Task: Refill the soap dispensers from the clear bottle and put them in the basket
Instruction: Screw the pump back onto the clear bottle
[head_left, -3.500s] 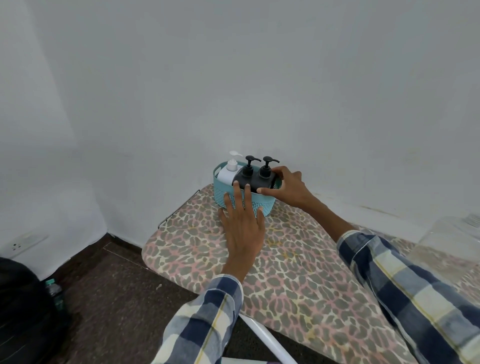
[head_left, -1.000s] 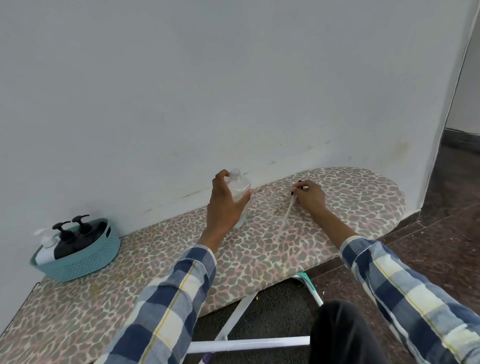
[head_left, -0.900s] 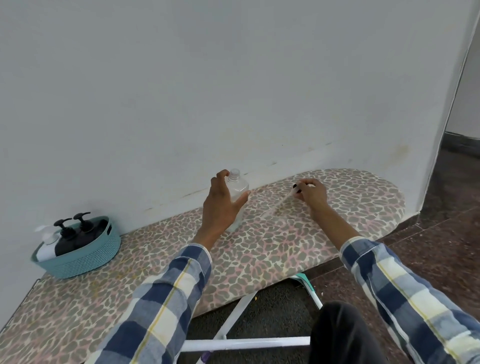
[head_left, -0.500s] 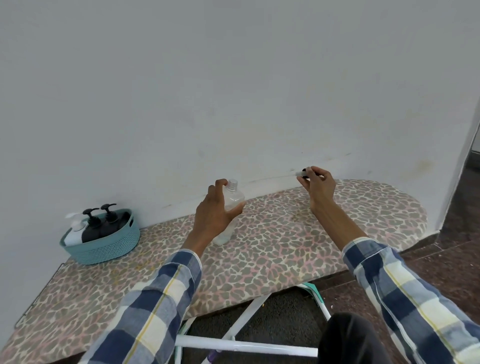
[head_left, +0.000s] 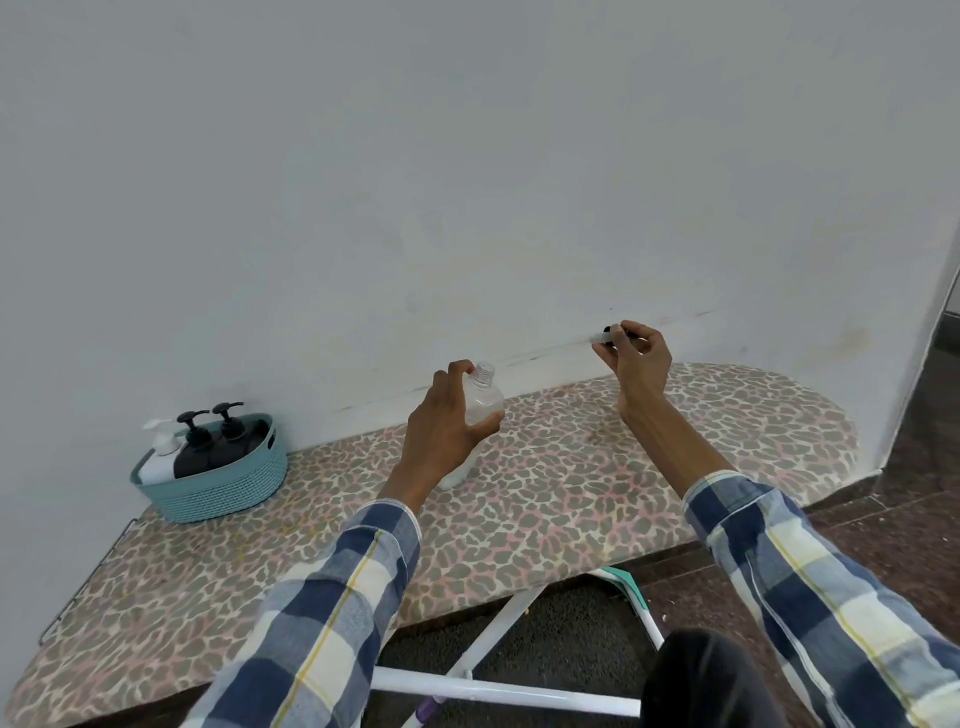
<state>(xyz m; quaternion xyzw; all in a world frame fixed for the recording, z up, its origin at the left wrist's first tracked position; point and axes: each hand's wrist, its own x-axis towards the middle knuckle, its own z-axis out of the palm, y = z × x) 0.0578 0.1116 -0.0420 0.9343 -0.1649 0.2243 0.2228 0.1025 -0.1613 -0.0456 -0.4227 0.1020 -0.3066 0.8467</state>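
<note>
Leopard-print ironing board (head_left: 545, 499) against white wall (head_left: 415, 182) (scuffed low down); dark floor (head_left: 914, 519).

Plain white wall (head_left: 415, 182) fills the upper view, with faint dark scuff lines low down near the board. Ironing board (head_left: 545, 499) stands against it, cover in leopard print of grey, pink and cream; white metal legs (head_left: 498, 691) visible beneath. Floor (head_left: 909, 530) is dark reddish-brown speckled stone. A doorway edge (head_left: 935, 332) shows at far right. Lighting even, diffuse, with soft shadows.
</note>
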